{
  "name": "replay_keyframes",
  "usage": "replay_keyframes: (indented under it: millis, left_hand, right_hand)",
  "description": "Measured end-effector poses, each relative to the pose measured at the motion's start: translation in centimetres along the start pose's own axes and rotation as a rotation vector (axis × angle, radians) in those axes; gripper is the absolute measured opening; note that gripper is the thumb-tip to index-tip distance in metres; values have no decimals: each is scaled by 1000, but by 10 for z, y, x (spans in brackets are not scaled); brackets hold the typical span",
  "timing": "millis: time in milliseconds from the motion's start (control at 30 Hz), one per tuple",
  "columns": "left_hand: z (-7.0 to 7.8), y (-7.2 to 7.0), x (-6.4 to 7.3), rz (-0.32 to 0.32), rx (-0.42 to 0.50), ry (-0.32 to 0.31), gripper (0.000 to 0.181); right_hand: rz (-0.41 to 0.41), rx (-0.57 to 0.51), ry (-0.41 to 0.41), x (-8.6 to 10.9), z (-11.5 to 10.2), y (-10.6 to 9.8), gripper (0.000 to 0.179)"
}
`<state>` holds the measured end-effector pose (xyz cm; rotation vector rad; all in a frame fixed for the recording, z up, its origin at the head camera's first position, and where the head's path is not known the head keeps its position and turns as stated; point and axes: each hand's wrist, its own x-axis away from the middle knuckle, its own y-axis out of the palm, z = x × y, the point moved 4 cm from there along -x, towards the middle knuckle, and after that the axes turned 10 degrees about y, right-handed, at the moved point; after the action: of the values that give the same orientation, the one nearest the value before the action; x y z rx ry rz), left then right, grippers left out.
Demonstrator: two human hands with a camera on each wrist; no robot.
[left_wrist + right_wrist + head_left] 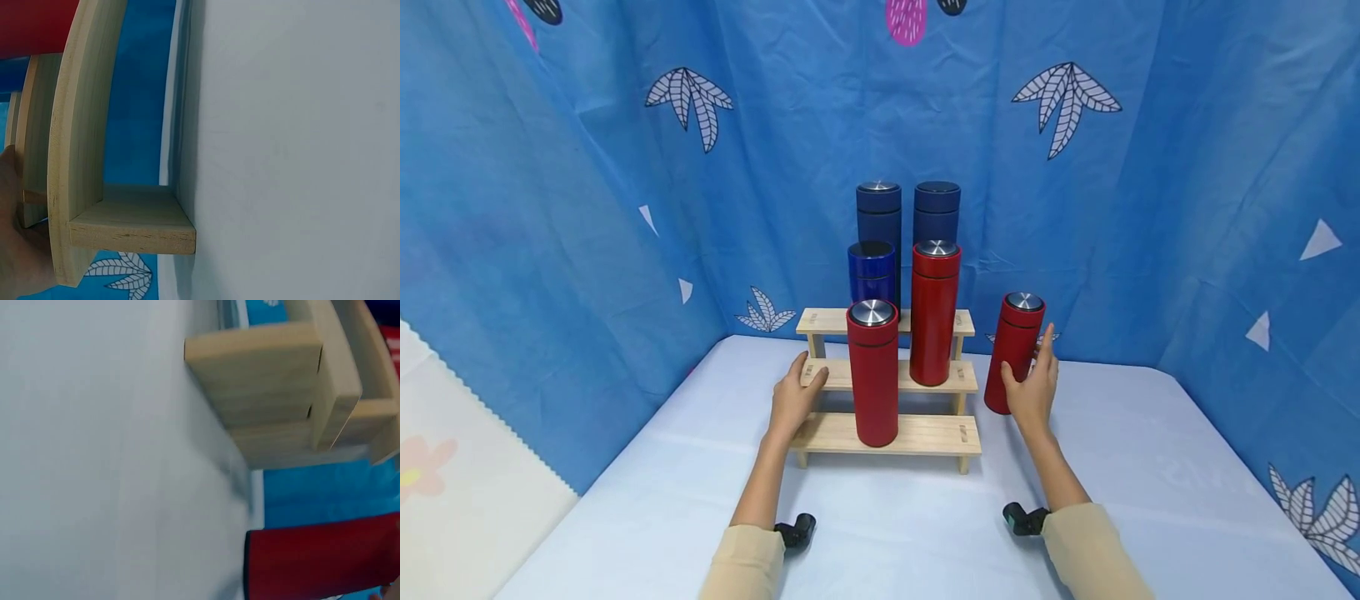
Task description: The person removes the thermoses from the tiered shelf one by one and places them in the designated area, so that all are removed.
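A dark red thermos flask (1017,346) with a silver lid leans slightly at the right of a three-step wooden display stand (940,429). My right hand (1032,387) holds it, thumb on the near side and fingers on its right. In the right wrist view the red flask (319,556) lies across the lower right corner; whether its base touches the table cannot be told. My left hand (792,400) rests at the stand's left end, fingers extended and thumb apart. A matte red flask (876,383) stands on the lowest step, a glossy red one (934,325) on the middle step.
Behind these stand a glossy blue flask (872,279) and two dark blue flasks, one left (878,221) and one right (937,212). The white-covered table (700,492) is backed by a blue patterned curtain (820,100).
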<state>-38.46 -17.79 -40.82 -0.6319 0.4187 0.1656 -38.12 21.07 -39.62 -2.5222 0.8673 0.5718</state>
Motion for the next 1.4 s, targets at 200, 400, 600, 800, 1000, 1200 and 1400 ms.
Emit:
replay_keyframes:
  millis: [200,400,600,800,1000,1200,1400]
  left_hand:
    - [1,-1,1,-1,8,3,69]
    - [0,0,0,-2,10,8,69]
    - [0,0,-2,2,7,10,70]
    - [-1,0,-1,4,1,11,69]
    - [-2,1,0,2,3,16,70]
    - [0,0,0,20,4,15,69]
    - [-1,1,0,19,-3,3,66]
  right_hand:
    - [104,-88,-66,18,-45,-9,90]
    - [109,-289,-287,44,-107,-8,73]
    - [-13,-385,-512,75,-146,12,65]
    - [-309,-323,-460,102,-141,53,84]
    - [-453,-261,-376,118,-129,76,94]
    - [-453,-289,-357,120,-123,83,96]
    - [-392,-300,-407,123,-120,76,98]
